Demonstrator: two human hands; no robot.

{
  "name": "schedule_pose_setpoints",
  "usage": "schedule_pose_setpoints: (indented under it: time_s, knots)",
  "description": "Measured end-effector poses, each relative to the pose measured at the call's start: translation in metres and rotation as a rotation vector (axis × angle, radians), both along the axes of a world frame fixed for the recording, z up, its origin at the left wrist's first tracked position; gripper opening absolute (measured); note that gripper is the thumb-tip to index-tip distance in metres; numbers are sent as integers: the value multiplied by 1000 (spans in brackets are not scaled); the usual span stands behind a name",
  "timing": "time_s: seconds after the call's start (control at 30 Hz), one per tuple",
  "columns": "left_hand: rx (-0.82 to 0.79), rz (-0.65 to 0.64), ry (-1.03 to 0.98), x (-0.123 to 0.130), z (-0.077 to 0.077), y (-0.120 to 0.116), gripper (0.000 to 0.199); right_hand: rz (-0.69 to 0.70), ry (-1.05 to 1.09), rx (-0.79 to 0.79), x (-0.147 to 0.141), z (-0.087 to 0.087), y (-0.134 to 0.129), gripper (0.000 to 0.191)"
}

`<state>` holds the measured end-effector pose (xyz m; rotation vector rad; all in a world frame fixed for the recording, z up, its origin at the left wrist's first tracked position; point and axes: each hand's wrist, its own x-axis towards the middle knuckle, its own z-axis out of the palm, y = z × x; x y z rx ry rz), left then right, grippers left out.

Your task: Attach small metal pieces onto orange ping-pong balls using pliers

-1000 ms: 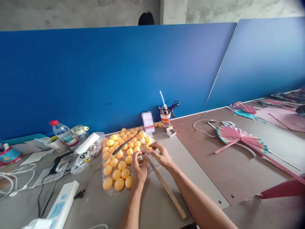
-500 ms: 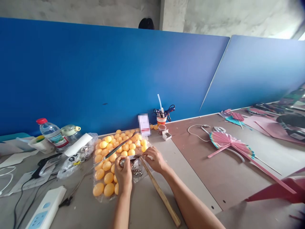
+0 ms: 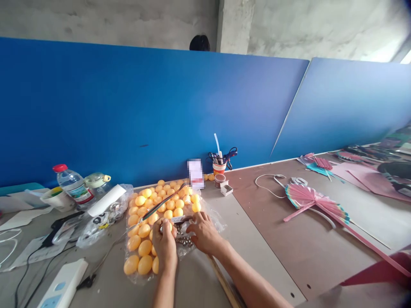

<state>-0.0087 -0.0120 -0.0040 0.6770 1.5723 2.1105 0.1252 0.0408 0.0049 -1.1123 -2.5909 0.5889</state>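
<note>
My left hand (image 3: 165, 244) is closed around a shiny silver ball, mostly covered by the fingers. A narrow dark item with a pale label (image 3: 178, 219) sticks out beside its thumb; its kind is unclear. My right hand (image 3: 205, 233) has bent fingers, thumb apart, close to that item's far end and over small silver balls (image 3: 185, 241) in clear plastic. Under the right forearm lies a flat wooden stick (image 3: 221, 278). Both hands are at the right edge of a clear bag of orange balls (image 3: 144, 247), with a dark slim strip (image 3: 163, 201) across it.
To the left are a water bottle (image 3: 75, 186), a paper cup (image 3: 58, 199), plastic bags, cables and a power strip (image 3: 66, 284). A cup of pens (image 3: 219, 168) and a small white box (image 3: 226, 188) stand by the blue partition (image 3: 160, 107). Pink paper fans (image 3: 313, 199) lie right.
My right hand has come off the wooden stick's upper end and moved down toward the silver balls, its thumb now apart. The stick lies lower, partly under my forearm. The view has tilted slightly up.
</note>
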Motion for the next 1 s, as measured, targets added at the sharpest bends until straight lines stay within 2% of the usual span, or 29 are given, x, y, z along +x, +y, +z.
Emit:
schedule_pose_setpoints:
  time_s: [0.27, 0.53, 0.73, 1.0]
  knots:
    - [-38, -27, 33, -3, -6, 1, 32, -57, -15, 23, -12, -1, -2, 13]
    - [-61, -32, 54, -1, -4, 0, 33, -64, 4, -13, -10, -5, -4, 20]
    - [-127, -40, 104, -1, -6, 0, 34, -68, -51, -31, -13, 0, -5, 16]
    - [-199, -39, 158, -6, -13, 3, 38, -70, -120, 69, -20, -6, 0, 16]
